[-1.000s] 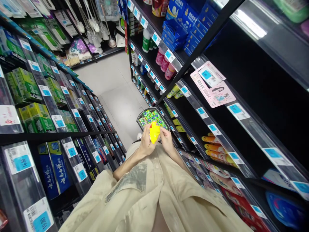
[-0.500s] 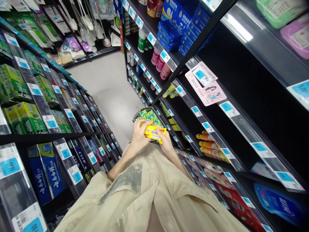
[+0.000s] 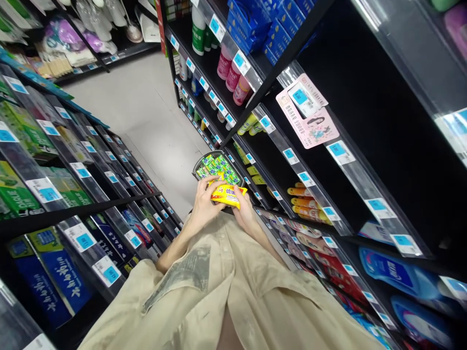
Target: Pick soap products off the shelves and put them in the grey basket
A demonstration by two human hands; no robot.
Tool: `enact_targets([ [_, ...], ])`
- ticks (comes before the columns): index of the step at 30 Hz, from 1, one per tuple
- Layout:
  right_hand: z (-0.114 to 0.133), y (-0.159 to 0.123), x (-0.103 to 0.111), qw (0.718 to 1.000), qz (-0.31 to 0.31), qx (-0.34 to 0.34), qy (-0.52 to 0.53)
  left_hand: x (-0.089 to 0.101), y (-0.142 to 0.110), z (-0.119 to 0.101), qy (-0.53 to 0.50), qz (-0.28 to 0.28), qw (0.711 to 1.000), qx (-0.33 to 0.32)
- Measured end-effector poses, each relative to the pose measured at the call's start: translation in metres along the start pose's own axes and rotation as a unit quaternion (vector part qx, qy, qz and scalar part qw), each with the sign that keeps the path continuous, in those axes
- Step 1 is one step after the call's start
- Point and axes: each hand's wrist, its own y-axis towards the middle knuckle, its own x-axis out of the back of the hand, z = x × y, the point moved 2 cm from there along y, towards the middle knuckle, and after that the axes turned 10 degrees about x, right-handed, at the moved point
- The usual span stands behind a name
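A yellow sulfur soap pack (image 3: 230, 193) with red edges and dark lettering is held low in front of my body, its printed face up. My left hand (image 3: 205, 198) is closed around its left end, fingers over the top. At its right end, my right hand (image 3: 245, 208) grips with the thumb on the wrapper. A small yellow bit shows above the left fingers; I cannot tell whether it is a second pack. Just beyond the hands is a black basket (image 3: 239, 176) filled with several green packs (image 3: 215, 163), partly covered by the hands.
Shelves with toothpaste boxes (image 3: 60, 272) run along the left. On the right, a tall shelf holds pink bottles (image 3: 232, 79), orange packs (image 3: 308, 203) and blue pouches (image 3: 390, 270); a pink sign (image 3: 306, 124) juts from its edge. Grey floor (image 3: 146, 126) lies between them.
The yellow soap pack has turned from end-on to lying crosswise with its lettering showing. Both hands have kept hold of it. The shelves have shifted in view as the camera moved.
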Motion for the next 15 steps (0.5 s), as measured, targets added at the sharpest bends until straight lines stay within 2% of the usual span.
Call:
enact_targets([
  [8,0.002,0.003,0.008,0.999,-0.019,-0.012,0.038,0.002,0.006,-0.006,-0.054,0.001,0.999,-0.002],
  [11,0.007,0.011,0.014,0.999,-0.026,0.011,0.044,0.005,0.013,-0.003,-0.123,0.005,0.992,0.026],
  [15,0.014,0.014,0.022,0.997,-0.016,0.072,0.03,0.004,0.021,0.006,-0.194,0.042,0.976,0.092],
])
